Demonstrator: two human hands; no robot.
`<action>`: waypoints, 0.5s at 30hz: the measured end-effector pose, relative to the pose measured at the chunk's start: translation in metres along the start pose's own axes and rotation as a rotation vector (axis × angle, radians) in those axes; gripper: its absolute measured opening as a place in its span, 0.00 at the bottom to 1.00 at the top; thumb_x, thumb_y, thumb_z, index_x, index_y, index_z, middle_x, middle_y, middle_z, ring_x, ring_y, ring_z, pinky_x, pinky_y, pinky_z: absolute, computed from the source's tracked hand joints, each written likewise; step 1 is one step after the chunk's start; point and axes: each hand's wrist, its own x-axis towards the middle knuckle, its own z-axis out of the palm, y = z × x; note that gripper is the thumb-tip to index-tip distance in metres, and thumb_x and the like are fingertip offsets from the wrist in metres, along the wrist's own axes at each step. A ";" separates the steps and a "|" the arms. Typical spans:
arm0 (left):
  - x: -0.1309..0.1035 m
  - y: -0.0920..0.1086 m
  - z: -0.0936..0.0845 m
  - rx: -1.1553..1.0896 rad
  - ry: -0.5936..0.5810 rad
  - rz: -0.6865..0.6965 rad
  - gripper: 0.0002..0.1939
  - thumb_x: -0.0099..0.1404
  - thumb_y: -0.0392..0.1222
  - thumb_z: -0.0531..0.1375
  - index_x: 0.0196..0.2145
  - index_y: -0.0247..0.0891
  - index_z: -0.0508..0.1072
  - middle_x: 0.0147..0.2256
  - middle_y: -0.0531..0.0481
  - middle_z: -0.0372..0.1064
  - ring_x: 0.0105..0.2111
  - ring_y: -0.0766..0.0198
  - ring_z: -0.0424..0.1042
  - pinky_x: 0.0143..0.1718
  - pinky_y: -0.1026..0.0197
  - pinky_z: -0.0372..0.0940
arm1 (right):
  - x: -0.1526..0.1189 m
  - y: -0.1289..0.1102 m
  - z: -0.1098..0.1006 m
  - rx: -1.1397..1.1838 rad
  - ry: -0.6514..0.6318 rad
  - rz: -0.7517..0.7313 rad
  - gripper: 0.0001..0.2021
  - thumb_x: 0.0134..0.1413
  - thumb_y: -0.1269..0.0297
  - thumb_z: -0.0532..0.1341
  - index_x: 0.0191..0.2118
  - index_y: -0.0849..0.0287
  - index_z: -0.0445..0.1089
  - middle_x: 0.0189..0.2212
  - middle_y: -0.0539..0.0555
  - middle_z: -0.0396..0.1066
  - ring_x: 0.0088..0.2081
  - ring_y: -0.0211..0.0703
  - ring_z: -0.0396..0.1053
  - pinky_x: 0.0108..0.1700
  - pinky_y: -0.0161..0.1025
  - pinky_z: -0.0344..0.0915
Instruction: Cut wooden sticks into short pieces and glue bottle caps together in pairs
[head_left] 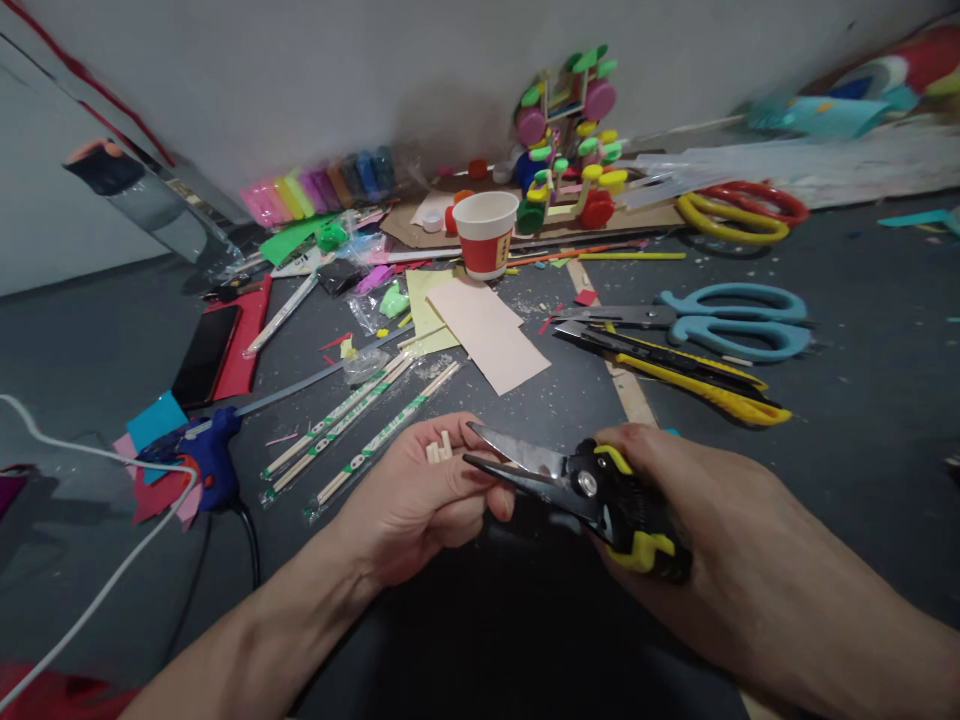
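Gripping: right fingers (634, 446) clamped on shears (587, 484) | blade edges (529, 453) parted, little room | left fingers (459, 514) clasping short sticks (433, 454)

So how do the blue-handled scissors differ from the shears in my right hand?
The shears are in your right hand; the blue-handled scissors lie on the table. The shears' blades are parted; the scissors' look closed. The shears' handles are black and yellow; the scissors' are blue loops. Both have pivoted metal blades.

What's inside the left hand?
A few short, pale stick pieces show in the left hand. The hand's own curl covers the rest of the palm, so I can't tell whether more are hidden.
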 end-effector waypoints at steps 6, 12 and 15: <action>-0.001 0.002 0.005 0.008 0.022 0.018 0.09 0.59 0.34 0.67 0.26 0.36 0.70 0.16 0.55 0.70 0.11 0.81 0.41 0.11 0.77 0.42 | -0.003 0.000 -0.001 -0.022 0.047 -0.054 0.02 0.54 0.66 0.56 0.35 0.53 0.60 0.23 0.50 0.68 0.23 0.46 0.66 0.23 0.39 0.56; -0.003 0.004 0.005 0.067 0.067 0.023 0.10 0.54 0.37 0.72 0.31 0.34 0.74 0.24 0.47 0.78 0.12 0.83 0.43 0.13 0.75 0.40 | 0.003 0.000 -0.003 0.078 0.099 0.023 0.04 0.59 0.63 0.57 0.39 0.53 0.62 0.26 0.49 0.70 0.24 0.45 0.69 0.24 0.38 0.61; -0.003 0.003 0.003 0.103 0.073 0.020 0.09 0.57 0.37 0.70 0.34 0.33 0.76 0.26 0.46 0.79 0.12 0.82 0.42 0.13 0.73 0.39 | 0.004 -0.001 -0.003 0.074 0.070 0.037 0.04 0.58 0.62 0.57 0.39 0.54 0.62 0.27 0.50 0.71 0.26 0.46 0.70 0.25 0.38 0.61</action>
